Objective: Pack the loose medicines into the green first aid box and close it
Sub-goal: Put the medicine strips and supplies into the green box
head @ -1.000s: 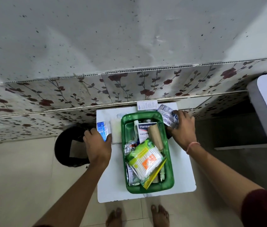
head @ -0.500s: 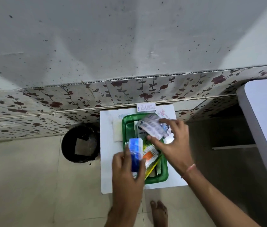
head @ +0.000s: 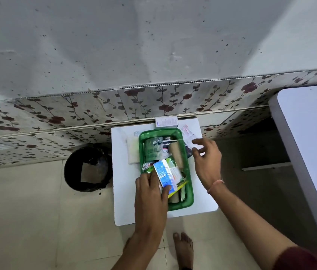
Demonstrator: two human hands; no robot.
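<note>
Speckled grey wall and a band of rose-patterned panel (head: 87, 114) fill the top of my view, with a small white table (head: 126, 191) pushed against them. My left hand (head: 150, 193) is over the near half of the green first aid box (head: 189, 199), thumb and fingers pinched on a blue-and-white medicine packet (head: 163, 176) that lies slanted across the things already in the box. My right hand (head: 206, 162) hovers just beside the box's right rim, fingers spread and curled loosely, holding nothing that I can make out; a thin band sits on that wrist.

Inside the box I see a tan roll (head: 176, 154), a white Hansaplast carton (head: 166, 146) and a foil blister strip (head: 151, 147) at the far end. A white leaflet (head: 187, 135) lies on the table just beyond the right fingertips, and a small white carton (head: 166, 121) stands at the table's far edge against the wall. A pale pad (head: 133, 151) rests just left of the box. A black bin (head: 88, 168) stands on the floor left of the table, and a bare foot (head: 183, 248) shows below.
</note>
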